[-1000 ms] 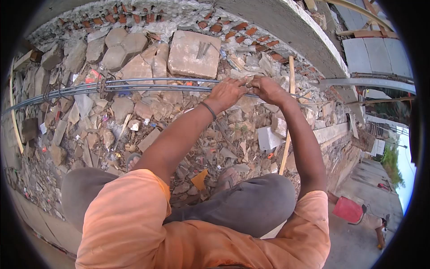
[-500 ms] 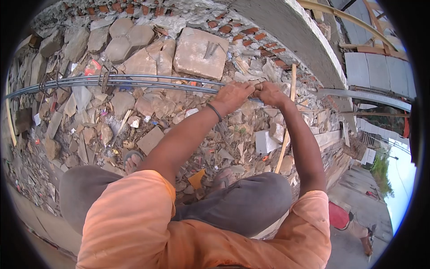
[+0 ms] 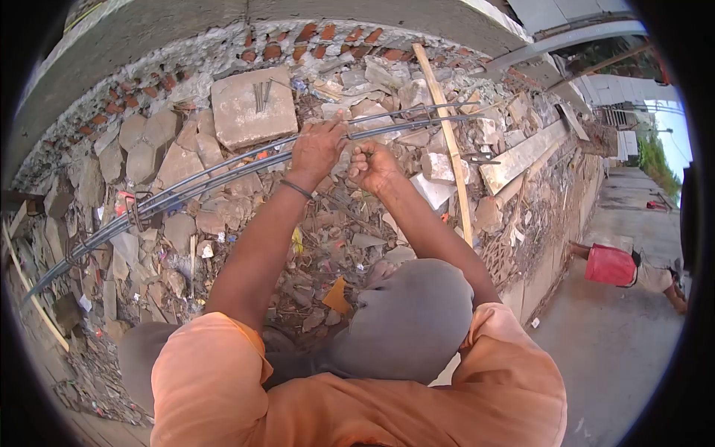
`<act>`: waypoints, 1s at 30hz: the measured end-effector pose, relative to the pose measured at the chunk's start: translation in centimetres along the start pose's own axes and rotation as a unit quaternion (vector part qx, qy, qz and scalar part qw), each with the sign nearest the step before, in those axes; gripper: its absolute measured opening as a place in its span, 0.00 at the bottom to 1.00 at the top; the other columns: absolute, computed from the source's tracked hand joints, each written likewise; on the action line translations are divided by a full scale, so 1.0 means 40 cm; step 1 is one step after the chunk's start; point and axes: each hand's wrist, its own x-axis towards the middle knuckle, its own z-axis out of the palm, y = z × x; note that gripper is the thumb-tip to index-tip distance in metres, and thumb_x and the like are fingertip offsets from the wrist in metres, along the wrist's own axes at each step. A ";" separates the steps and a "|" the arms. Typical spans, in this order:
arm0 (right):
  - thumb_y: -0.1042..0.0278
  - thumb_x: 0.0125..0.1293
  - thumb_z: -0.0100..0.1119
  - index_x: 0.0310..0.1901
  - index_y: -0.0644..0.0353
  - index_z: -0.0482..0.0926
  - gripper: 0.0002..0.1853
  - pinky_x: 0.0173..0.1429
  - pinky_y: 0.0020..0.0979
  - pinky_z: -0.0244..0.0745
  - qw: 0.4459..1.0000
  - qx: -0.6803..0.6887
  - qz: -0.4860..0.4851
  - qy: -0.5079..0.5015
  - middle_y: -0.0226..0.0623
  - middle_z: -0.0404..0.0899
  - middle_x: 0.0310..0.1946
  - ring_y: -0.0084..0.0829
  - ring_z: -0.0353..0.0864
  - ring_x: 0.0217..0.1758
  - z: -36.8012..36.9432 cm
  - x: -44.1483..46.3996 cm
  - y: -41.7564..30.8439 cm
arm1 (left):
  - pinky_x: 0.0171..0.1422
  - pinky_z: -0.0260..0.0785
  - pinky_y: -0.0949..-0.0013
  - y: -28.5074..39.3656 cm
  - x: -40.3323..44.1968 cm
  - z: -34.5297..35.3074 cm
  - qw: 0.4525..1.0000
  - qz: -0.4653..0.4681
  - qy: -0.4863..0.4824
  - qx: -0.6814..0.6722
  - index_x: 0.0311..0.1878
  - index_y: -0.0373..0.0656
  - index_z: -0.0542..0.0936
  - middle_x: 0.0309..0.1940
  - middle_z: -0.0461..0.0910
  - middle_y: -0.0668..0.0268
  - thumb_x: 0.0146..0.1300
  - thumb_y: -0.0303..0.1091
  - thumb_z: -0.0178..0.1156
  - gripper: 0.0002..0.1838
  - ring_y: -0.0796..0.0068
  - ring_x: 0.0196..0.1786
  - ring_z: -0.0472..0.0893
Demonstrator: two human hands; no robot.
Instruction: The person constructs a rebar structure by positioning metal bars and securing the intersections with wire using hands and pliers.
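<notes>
Several long steel rods (image 3: 208, 176) run from the lower left to the upper right above rubble. My left hand (image 3: 317, 153), with a dark band at its wrist, rests on the rods with its fingers stretched over them. Just right of it, my right hand (image 3: 375, 168) is curled with its palm side turned up, close below the rods; anything in its fingers is too small to make out. Bent metal ties (image 3: 136, 211) sit around the rods at the left. On a square stone slab (image 3: 253, 109) behind my left hand lie a few thin metal pieces (image 3: 262, 97).
A wooden strip (image 3: 445, 138) stretches under the rods' right part. Broken stones and bricks cover the ground before a low wall (image 3: 179, 37). A plank (image 3: 525, 156) lies at the right. Another person in red (image 3: 612, 265) is on the paved strip at the far right.
The view has turned, and the rods now slant. My hands, together on the rods before, have separated; my right hand has come off them and turned over, while my left hand's fingers have straightened.
</notes>
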 end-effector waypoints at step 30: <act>0.72 0.59 0.57 0.64 0.52 0.68 0.29 0.71 0.56 0.56 0.251 -0.905 -0.174 0.295 0.45 0.65 0.69 0.49 0.59 0.74 -0.851 -0.003 -0.829 | 0.58 0.71 0.63 0.042 0.040 -0.026 0.996 -0.022 -0.051 0.070 0.51 0.47 0.78 0.64 0.75 0.68 0.50 0.30 0.72 0.23 0.61 0.56 0.79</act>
